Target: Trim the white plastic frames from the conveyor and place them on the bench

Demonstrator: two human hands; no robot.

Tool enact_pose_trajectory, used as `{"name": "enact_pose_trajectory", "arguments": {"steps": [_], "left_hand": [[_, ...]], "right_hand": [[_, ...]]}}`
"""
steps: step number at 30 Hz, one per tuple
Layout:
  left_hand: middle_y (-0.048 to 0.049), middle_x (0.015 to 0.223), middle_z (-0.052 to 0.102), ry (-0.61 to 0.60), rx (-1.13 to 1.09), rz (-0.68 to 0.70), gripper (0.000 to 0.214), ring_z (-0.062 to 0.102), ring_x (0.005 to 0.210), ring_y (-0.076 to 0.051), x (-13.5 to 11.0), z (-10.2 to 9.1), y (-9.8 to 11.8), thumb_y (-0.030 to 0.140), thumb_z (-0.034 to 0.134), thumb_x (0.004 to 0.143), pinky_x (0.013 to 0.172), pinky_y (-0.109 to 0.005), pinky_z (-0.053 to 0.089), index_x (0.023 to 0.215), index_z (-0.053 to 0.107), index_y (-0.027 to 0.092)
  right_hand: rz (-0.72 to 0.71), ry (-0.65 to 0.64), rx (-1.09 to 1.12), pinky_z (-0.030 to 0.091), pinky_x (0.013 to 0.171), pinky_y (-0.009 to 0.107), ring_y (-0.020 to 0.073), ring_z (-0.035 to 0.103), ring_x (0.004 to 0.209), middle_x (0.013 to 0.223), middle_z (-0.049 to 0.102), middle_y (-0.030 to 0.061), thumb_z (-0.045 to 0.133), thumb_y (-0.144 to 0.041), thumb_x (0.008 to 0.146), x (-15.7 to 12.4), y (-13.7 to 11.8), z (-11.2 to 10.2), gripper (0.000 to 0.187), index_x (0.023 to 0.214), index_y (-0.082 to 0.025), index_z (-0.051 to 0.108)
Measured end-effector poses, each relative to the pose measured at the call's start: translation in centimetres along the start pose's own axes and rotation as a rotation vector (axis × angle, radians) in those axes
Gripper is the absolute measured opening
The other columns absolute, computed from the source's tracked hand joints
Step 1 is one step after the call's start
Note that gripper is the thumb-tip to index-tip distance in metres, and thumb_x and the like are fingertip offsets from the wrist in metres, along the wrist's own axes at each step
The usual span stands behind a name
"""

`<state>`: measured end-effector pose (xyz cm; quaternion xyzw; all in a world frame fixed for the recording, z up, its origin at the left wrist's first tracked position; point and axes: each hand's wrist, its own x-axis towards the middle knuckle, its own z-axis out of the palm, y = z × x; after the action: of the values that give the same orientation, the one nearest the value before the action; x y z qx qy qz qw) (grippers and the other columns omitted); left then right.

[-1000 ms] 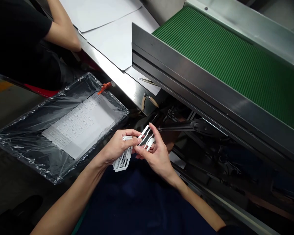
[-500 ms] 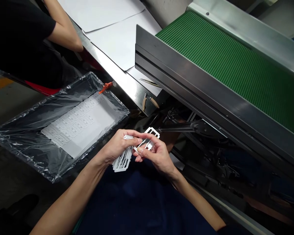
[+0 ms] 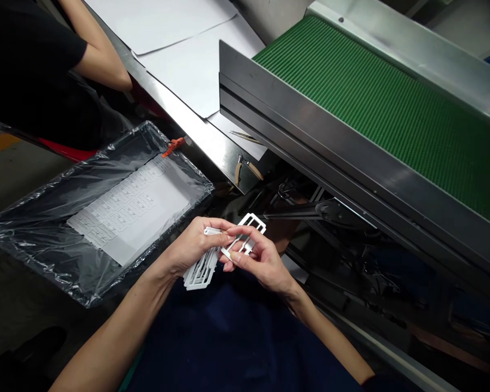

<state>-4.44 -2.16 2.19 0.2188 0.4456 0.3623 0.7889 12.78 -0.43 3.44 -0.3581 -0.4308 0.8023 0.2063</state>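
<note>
My left hand (image 3: 191, 245) is closed around a small stack of white plastic frames (image 3: 199, 270), whose lower ends stick out below the fingers. My right hand (image 3: 261, 260) pinches another white plastic frame (image 3: 248, 231) by its thin bars, holding it tilted up just to the right of the stack. Both hands meet above my dark blue lap. To the left lies a black tray (image 3: 44, 239) lined with clear plastic film, holding a white sheet with rows of small white parts (image 3: 126, 207).
A green conveyor belt (image 3: 384, 103) in a steel frame runs across the upper right. A steel table edge with white sheets (image 3: 196, 60) lies beyond the tray, with tweezers (image 3: 243, 136) and an orange clip (image 3: 172, 146). Another person's arm (image 3: 102, 60) rests upper left.
My right hand has turned its white frame, so its closed rectangular end now points up and right. The left hand with the stack has barely moved.
</note>
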Motion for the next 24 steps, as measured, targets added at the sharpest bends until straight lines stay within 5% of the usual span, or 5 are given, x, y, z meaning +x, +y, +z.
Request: {"name": "enact_pose_trajectory", "arguments": {"steps": [24], "left_hand": [[-0.0042,0.068,0.065,0.047,0.077,0.023,0.019,0.057,0.052,-0.013,0.36,0.48,-0.27,0.025,0.064,0.076,0.047,-0.02,0.044,0.091,0.064,0.013]], "right_hand": [[0.047,0.134,-0.048,0.052,0.066,0.027,0.01,0.061,0.06,0.072,0.063,-0.0019,0.063,-0.023,0.076,0.22,-0.11,0.57,0.03,0.104,-0.02,0.052]]}}
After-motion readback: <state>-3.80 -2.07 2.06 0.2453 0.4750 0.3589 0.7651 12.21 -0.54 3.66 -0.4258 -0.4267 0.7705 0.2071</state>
